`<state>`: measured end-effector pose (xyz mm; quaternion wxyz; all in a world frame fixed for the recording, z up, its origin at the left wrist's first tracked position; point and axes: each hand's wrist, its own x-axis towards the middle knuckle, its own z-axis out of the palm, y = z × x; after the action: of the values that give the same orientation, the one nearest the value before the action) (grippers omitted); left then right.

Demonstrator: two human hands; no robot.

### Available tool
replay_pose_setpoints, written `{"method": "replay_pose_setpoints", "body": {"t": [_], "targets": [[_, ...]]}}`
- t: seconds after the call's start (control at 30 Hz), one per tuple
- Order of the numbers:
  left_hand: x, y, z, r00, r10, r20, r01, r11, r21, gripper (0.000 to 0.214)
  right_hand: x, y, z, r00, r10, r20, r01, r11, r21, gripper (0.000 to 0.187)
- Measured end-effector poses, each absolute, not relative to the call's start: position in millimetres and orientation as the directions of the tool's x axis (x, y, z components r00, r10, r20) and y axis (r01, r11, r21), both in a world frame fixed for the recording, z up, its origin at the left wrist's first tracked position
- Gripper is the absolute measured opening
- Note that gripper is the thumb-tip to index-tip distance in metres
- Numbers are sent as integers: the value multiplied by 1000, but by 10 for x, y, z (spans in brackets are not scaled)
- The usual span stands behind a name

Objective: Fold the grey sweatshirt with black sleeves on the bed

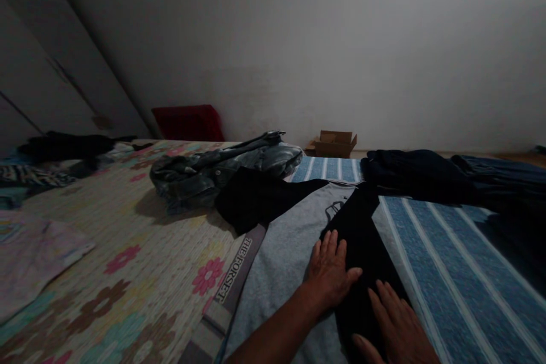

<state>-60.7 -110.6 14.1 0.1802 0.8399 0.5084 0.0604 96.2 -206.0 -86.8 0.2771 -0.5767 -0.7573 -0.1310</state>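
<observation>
A grey T-shirt (290, 239) lies spread on the bed, with a black sleeve (362, 239) folded across its body. My left hand (330, 270) rests flat on the shirt at the edge of that sleeve, fingers stretched out. My right hand (394, 327) lies flat on the lower part of the black sleeve, fingers also extended. Neither hand holds anything. The shirt's other black sleeve (260, 196) spreads toward the upper left. A grey band printed with letters (239, 270) runs along the shirt's left side.
A crumpled denim garment (222, 170) lies beyond the shirt. Dark clothes (426, 173) are piled at the right on the blue striped sheet (447, 261). A floral mat (128, 261) covers the left side. A cardboard box (335, 143) and red cushion (187, 122) sit by the wall.
</observation>
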Motion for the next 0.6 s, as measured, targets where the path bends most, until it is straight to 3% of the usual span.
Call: {"method": "replay_pose_setpoints", "body": {"t": [0.23,0.4,0.5,0.6], "targets": [[-671,-1145,102,494,866,-80,824,-437,360,72,1117,-2041,-860,-268,764,586,920,384,-79,61],[-697,-1165,141,487,870,-69,819,-429,381,69,1182,-1859,-450,-324,781,534,895,436,-95,56],[-808,-1175,295,452,888,-79,845,-399,355,65,1076,-1485,-94,-283,852,440,906,388,-169,52],[-1031,-1210,500,343,935,-88,908,-306,288,60,895,-975,217,-359,873,331,892,426,-155,42]]}}
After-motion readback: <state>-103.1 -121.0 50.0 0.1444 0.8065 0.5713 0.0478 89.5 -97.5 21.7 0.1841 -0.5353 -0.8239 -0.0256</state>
